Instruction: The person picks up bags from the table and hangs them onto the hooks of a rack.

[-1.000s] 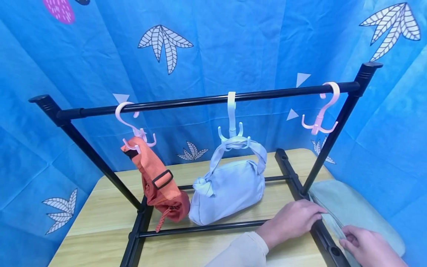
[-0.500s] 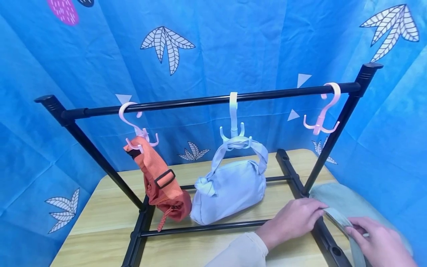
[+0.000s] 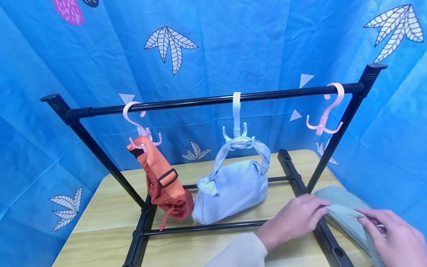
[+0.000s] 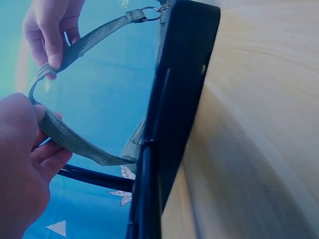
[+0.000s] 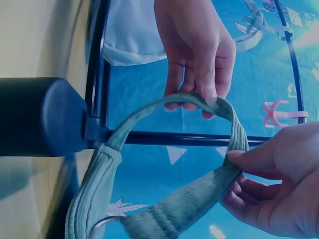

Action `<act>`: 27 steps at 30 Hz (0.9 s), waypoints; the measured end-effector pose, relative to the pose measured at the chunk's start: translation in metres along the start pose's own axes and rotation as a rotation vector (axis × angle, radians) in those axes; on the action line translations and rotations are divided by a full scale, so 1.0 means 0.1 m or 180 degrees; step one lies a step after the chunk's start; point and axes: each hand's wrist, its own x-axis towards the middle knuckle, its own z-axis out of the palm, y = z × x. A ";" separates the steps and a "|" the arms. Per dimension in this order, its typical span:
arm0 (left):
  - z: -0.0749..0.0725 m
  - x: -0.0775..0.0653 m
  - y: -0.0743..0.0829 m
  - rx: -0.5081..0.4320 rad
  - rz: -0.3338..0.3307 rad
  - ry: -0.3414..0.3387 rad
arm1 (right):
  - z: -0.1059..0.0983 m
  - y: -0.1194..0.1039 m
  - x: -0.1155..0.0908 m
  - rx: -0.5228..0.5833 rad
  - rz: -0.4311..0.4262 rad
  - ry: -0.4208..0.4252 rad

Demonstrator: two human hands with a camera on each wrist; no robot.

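A pale green bag (image 3: 333,194) lies on the table at the right, outside the rack's right foot. Its ribbed fabric strap (image 5: 199,199) arches up in a loop between both hands, with a metal ring (image 4: 151,14) at one end. My left hand (image 3: 295,220), over the rack's foot, pinches the strap between thumb and fingers. Farther right, my right hand (image 3: 397,233) pinches another stretch of the strap and covers part of the bag in the head view. The right wrist view shows both hands on the loop, a short span apart.
A black rack (image 3: 186,102) stands on the wooden table (image 3: 100,222). An orange-red bag (image 3: 166,189) hangs from its left pink hook (image 3: 143,129), a light blue bag (image 3: 233,191) from the middle hook. The right pink hook (image 3: 323,124) holds nothing. Blue curtain surrounds the table.
My right hand has moved right and a little up, drawing the strap up from the bag into a raised loop. The left hand has stayed nearly in place, and the view has shifted slightly.
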 end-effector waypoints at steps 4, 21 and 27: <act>-0.04 0.01 0.03 -0.0015 0.0117 0.0100 | -0.01 -0.04 0.00 0.0245 -0.0036 0.0294; -0.30 0.02 0.10 -0.0089 0.0288 0.0238 | -0.10 -0.11 0.16 0.0802 -0.0662 0.1036; -0.37 0.04 0.13 0.0038 0.0383 0.0345 | -0.15 -0.15 0.20 0.0825 -0.0628 0.1071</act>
